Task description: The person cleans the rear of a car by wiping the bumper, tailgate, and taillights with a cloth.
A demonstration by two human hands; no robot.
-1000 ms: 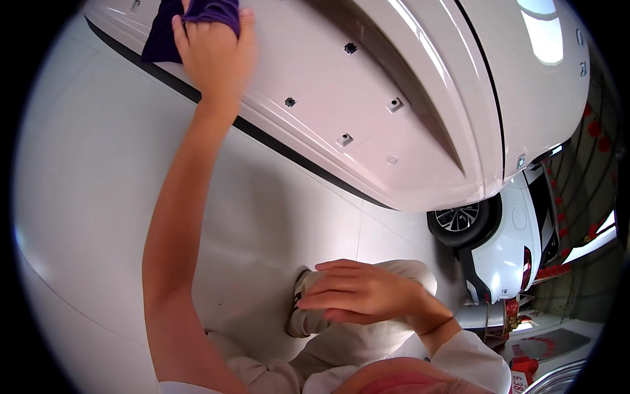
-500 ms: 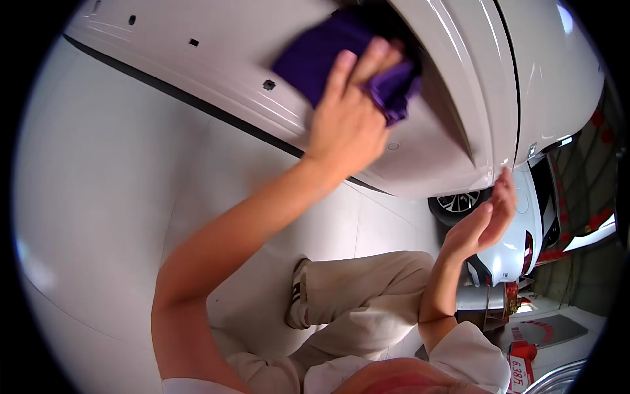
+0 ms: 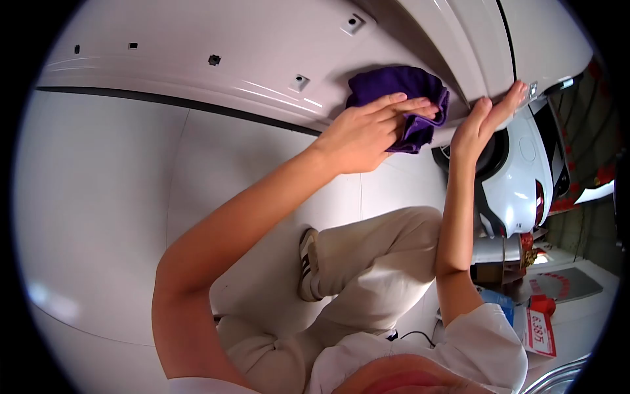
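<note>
My left hand [image 3: 366, 134] presses a folded purple cloth [image 3: 397, 85] against the lower part of a glossy white car body panel [image 3: 262, 39]. Its fingers lie over the cloth, with part of the fabric bunched beneath them. At the right end of the panel is my right hand [image 3: 487, 121], thumb apart and fingers stretched along the curved edge, holding nothing. Small square holes and clips dot the panel, including a clip [image 3: 299, 81] left of the cloth.
Pale floor tiles [image 3: 105, 217] spread below the panel's dark lower strip [image 3: 177, 108]. My bent leg [image 3: 374, 256] is under my arms. Another white car [image 3: 522, 171] stands at the right, near a red and white price sign [image 3: 539, 331].
My left hand has moved the cloth right and down along the panel. My right hand has risen onto the panel's edge. The view has shifted, showing more clips.
</note>
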